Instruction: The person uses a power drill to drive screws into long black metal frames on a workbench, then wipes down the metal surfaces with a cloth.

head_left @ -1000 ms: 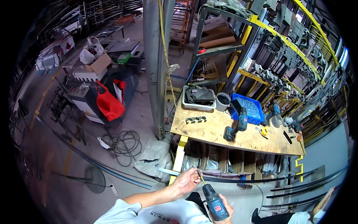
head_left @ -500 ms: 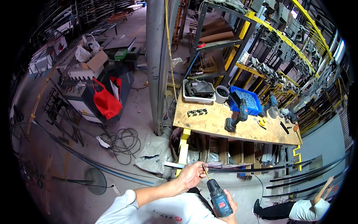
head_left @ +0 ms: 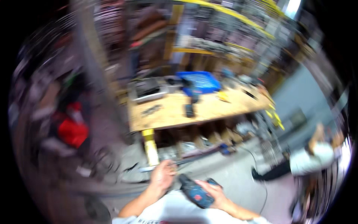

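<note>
A dark cordless drill (head_left: 196, 193) is gripped in my right hand (head_left: 214, 193), close to my body, its nose toward the upper left. My left hand (head_left: 163, 176) is raised just left of the nose, fingers curled together. Motion blur hides what they hold, if anything. Beyond the hands, a long dark bar (head_left: 197, 159) runs across below the bench. On the wooden workbench (head_left: 167, 117) stands a second cordless drill (head_left: 190, 109), with a group of small black parts (head_left: 151, 109) to its left.
On the bench are a blue bin (head_left: 209, 89), a pale tray (head_left: 151, 98) of dark pieces, and a small yellow item (head_left: 223, 96). A yellow post (head_left: 150, 148) supports its left end. A red bag (head_left: 73, 131) is far left. Another person (head_left: 311, 159) is at right.
The view has swung right and blurred, so the bench appears further left. The drill has tilted further left, and its nose is now apart from my left hand's fingers.
</note>
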{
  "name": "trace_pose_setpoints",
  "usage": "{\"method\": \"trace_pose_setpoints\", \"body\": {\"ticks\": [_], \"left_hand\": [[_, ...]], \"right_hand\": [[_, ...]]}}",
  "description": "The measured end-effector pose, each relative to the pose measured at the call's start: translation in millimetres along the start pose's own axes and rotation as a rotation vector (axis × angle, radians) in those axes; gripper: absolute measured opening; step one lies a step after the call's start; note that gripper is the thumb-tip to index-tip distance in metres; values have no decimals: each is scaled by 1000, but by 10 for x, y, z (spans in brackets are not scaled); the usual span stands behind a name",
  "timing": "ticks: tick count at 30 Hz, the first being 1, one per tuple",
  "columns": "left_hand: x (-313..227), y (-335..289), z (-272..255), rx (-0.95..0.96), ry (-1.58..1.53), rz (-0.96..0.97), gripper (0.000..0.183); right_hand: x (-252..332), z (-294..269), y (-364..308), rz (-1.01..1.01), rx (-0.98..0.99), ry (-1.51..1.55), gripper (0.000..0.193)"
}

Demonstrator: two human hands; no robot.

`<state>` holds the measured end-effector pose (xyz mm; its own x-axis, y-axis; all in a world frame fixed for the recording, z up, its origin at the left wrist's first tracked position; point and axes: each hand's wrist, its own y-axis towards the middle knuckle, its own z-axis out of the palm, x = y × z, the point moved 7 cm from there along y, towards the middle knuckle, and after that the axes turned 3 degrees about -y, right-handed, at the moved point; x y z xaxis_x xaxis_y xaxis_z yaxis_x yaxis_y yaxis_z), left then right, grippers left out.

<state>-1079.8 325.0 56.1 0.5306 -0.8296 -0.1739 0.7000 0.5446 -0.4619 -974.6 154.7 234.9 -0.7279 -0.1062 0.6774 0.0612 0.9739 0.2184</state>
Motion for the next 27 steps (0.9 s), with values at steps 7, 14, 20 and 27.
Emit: {"method": "trace_pose_setpoints", "body": {"ticks": [7, 14, 20, 27], "left_hand": [[-37, 71, 170, -31, 118, 89, 19], [126, 190, 215, 43, 136, -22, 22], [84, 218, 222, -31, 222, 36, 22], [272, 463, 400, 143, 429, 49, 22]], "right_hand": [[-240, 69, -112, -36, -38, 260, 93], [-290, 143, -318, 141, -119, 276, 98], [-397, 126, -277, 182, -125, 325, 92], [-660, -72, -713, 543, -273, 670, 50]]}}
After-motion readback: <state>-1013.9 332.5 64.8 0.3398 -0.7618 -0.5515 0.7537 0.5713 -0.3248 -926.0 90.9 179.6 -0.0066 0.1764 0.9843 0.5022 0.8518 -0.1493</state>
